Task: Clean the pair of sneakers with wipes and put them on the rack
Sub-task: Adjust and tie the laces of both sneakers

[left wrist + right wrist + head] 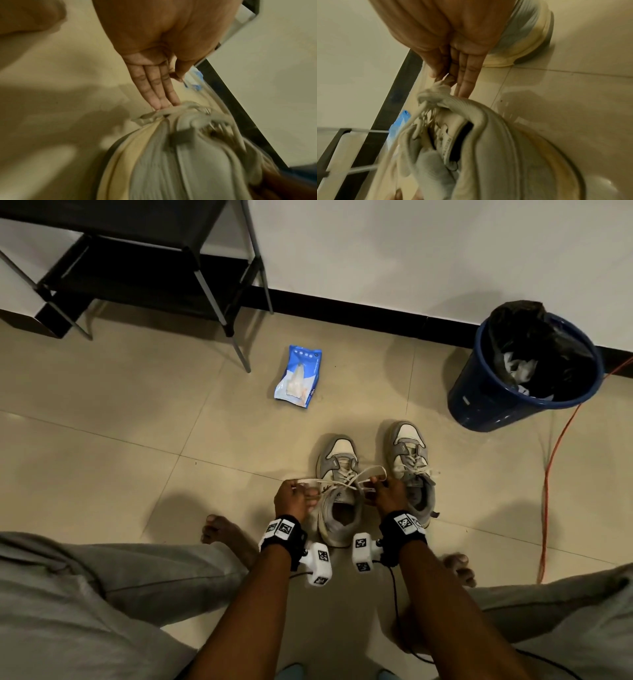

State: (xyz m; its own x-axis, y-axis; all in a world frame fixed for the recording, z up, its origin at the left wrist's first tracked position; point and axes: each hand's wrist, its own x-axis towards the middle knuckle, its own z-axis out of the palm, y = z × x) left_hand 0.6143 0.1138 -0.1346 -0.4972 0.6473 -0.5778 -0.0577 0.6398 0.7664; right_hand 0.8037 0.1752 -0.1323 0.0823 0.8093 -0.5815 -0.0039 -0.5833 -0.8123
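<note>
Two grey and white sneakers stand side by side on the tiled floor, toes toward the wall. My hands work at the left sneaker [339, 508], whose cream shoelace [371, 471] is pulled out to both sides. My left hand [301, 486] pinches one lace end between thumb and forefinger. My right hand [376, 484] pinches the other end, clearest in the right wrist view where the lace [436, 93] bunches under the fingertips [464, 93]. The right sneaker [412, 470] stands untouched, its laces tied. A blue pack of wipes [299, 376] lies on the floor beyond the shoes.
A black metal shoe rack [137, 261] stands against the wall at the far left. A blue bin [524, 364] with a black liner and crumpled wipes stands at the far right. An orange cable [551, 474] runs along the floor beside it. My bare feet flank the shoes.
</note>
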